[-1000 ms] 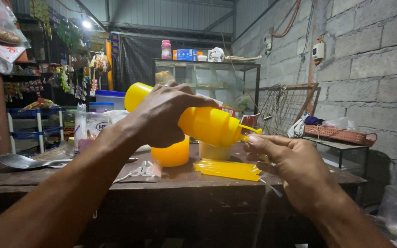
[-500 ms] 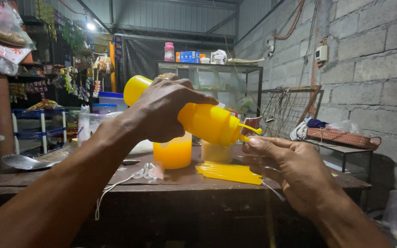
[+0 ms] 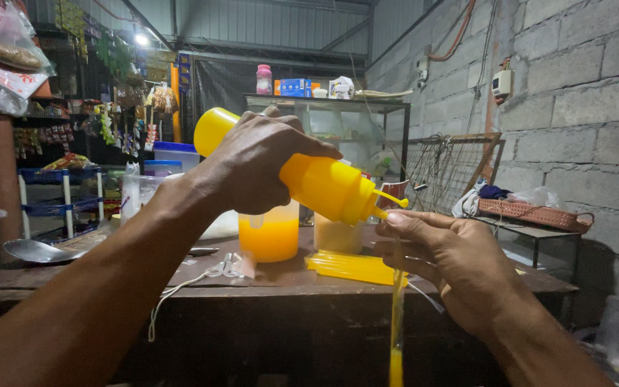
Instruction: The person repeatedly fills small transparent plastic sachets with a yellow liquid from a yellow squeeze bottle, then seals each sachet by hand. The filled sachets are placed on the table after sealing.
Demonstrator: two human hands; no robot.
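Observation:
My left hand (image 3: 259,168) grips a yellow squeeze bottle (image 3: 320,185), tipped on its side with the nozzle pointing right and down. My right hand (image 3: 453,261) pinches the top of a long thin clear plastic tube (image 3: 396,337) just under the nozzle. The tube hangs straight down and holds orange liquid in its lower part. Behind the hands, on the dark wooden table (image 3: 266,279), stand a clear cup of orange liquid (image 3: 269,236) and a flat pile of yellow tubes (image 3: 349,266).
A metal spoon (image 3: 34,251) lies at the table's left end, with a white string (image 3: 180,290) and lidded plastic tubs (image 3: 173,161) nearby. A glass display case (image 3: 338,132) stands behind. A woven basket (image 3: 535,213) rests on a shelf by the block wall at right.
Both hands and the bottle have stayed almost still. The tube below my right hand now shows orange liquid in it.

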